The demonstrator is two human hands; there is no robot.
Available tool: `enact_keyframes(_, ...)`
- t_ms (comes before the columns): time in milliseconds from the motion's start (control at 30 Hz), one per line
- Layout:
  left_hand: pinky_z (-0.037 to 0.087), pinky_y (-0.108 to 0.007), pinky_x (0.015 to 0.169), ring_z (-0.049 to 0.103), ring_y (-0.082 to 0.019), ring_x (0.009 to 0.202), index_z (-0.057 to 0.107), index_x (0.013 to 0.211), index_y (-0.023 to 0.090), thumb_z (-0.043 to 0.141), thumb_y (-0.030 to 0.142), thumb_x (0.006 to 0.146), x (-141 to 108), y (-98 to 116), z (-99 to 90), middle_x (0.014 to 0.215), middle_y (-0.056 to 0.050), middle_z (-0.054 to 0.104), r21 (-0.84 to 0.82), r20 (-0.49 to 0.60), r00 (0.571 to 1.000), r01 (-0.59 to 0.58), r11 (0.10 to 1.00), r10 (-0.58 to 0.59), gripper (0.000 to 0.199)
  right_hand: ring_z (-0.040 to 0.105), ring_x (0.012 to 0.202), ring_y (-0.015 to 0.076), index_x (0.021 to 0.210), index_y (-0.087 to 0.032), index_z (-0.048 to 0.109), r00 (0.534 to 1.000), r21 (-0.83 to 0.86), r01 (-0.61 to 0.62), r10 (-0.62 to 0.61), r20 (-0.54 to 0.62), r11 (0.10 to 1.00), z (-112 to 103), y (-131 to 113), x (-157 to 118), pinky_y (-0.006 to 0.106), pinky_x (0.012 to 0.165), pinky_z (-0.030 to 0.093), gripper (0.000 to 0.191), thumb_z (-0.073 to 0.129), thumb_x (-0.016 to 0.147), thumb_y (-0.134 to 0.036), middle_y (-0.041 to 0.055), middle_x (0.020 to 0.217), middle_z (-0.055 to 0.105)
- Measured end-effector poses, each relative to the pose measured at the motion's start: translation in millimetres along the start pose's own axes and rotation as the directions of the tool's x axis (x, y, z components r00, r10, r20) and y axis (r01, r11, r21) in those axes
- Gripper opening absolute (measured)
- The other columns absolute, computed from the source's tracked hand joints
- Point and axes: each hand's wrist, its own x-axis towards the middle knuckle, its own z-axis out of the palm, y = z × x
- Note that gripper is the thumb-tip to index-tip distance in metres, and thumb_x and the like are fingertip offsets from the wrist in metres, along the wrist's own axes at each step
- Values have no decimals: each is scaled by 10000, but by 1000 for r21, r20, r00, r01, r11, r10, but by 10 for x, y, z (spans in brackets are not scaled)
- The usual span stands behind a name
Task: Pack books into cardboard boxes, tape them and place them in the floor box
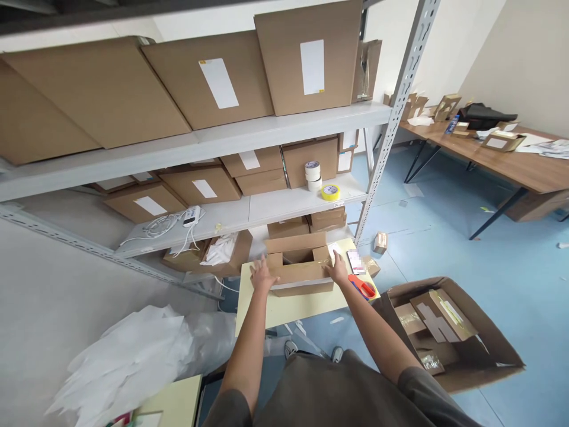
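Observation:
An open cardboard box (302,274) sits on a small pale yellow table (284,311), its flaps raised and folded outward. My left hand (263,275) rests on the left end of the box with its fingers spread. At the right end, my right hand (338,270) touches the box near a flap, its fingers apart. Beside that hand, a white label (333,252) shows at the box's right side. Red-handled scissors (362,286) and a phone-like item with a white and pink face (356,261) lie on the table's right part.
Metal shelving (267,136) with boxes stands ahead, holding white tape rolls (313,172) and a yellow roll (330,192). A large open carton (498,356) is at the right. White sheeting (133,362) lies at the left; a brown desk (528,166) stands farther right.

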Motion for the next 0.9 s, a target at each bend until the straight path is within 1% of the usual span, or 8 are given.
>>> enact_keyframes(133,250,-537,1305,66,-395,1667,153,1733,231,707,446,904,340,449,-256,1821,-127,75,-20,-89,931,-357,934,354,1020,424,1509,397,1682,-220,290,992,-116,-55,68,109,992,-93,-51,-13,536,1200,401,938,710,878,-459,208,1678,366)
enact_keyframes(267,218,-521,1303,280,-390,1608,450,1633,200,637,549,943,543,732,-394,1675,-163,465,-2,-25,900,-434,901,434,795,352,1549,401,1705,-250,230,986,-191,-96,120,120,977,-115,-128,-81,581,1205,375,910,661,930,-454,201,1698,346)
enact_keyframes(367,326,-463,1236,532,-365,1416,769,1272,225,544,598,990,500,646,-300,1368,-153,721,10,31,924,-383,924,382,520,305,1574,391,1721,-270,173,987,-226,-100,126,104,969,-82,-174,-140,581,1209,369,904,630,957,-423,189,1707,343)
enact_keyframes(467,429,-409,1136,611,-334,1291,809,1038,249,593,524,975,326,429,-33,1171,-119,772,-17,75,935,-347,938,347,355,292,1590,371,1738,-263,99,986,-238,-72,104,127,969,-75,-202,-178,532,1219,373,904,582,985,-387,172,1737,300)
enact_keyframes(567,401,-438,1176,537,-340,1387,760,1147,238,633,515,953,138,286,238,1320,-141,717,-57,-129,970,-212,976,204,361,285,1605,352,1741,-276,133,982,-232,-17,61,181,973,-115,-205,-193,505,1231,371,866,571,997,-347,147,1758,284)
enact_keyframes(633,375,-501,1200,441,-385,1492,663,1356,224,669,603,908,69,261,330,1518,-181,600,-99,-230,972,-65,993,41,588,314,1602,329,1724,-265,237,971,-212,22,30,238,977,-144,-209,-196,481,1237,376,765,534,1022,-326,141,1760,297)
enact_keyframes(767,468,-533,1111,519,-442,1453,291,1654,156,651,793,820,128,184,288,1584,-277,520,-232,-24,973,216,948,-228,1110,407,1569,298,1717,-199,259,948,-219,48,24,317,975,-130,-317,-177,422,1201,427,674,424,1073,-308,172,1785,216)
enact_keyframes(900,523,-404,1072,641,-335,1363,398,1573,185,626,688,909,292,-82,200,1474,-208,656,-217,107,984,165,962,-144,864,547,1455,372,1731,-129,153,914,-350,50,99,395,935,-10,-537,-129,468,1117,492,764,459,1048,-285,291,1771,122)
